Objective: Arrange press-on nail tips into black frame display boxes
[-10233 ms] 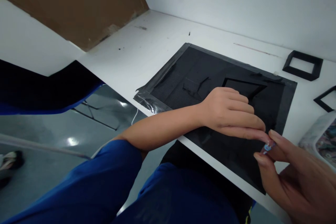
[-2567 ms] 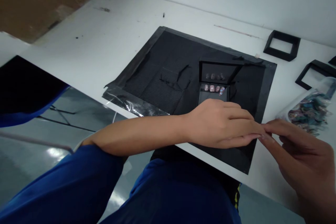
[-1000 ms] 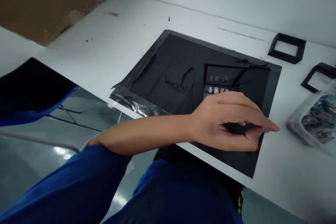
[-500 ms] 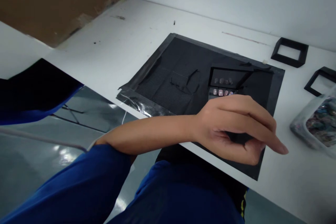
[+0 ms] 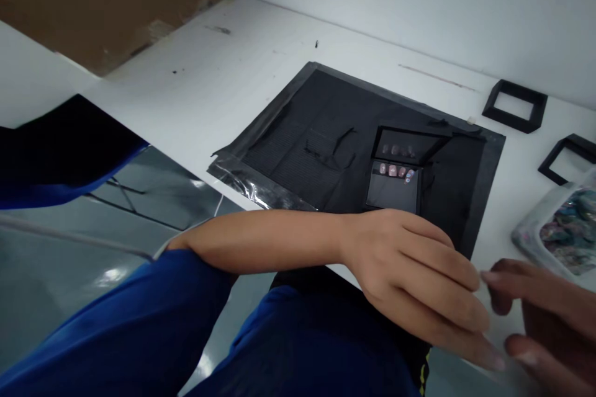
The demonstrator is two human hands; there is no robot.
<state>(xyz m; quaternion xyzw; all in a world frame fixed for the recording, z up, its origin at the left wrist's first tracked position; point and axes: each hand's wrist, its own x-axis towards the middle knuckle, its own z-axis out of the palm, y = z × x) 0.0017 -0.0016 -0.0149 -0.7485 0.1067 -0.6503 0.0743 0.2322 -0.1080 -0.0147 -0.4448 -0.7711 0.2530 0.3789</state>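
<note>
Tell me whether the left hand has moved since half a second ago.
Yes. The left hand has drawn back toward the person, past the black mat's near edge, uncovering the tray.

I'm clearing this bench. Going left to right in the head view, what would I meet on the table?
Cardboard → nail tray → far frame → frame at the right edge.

Bare below its blue sleeve, the left forearm crosses the body, left hand palm-down with fingers straight, tips close to the right hand, whose fingers curl loosely apart.
</note>
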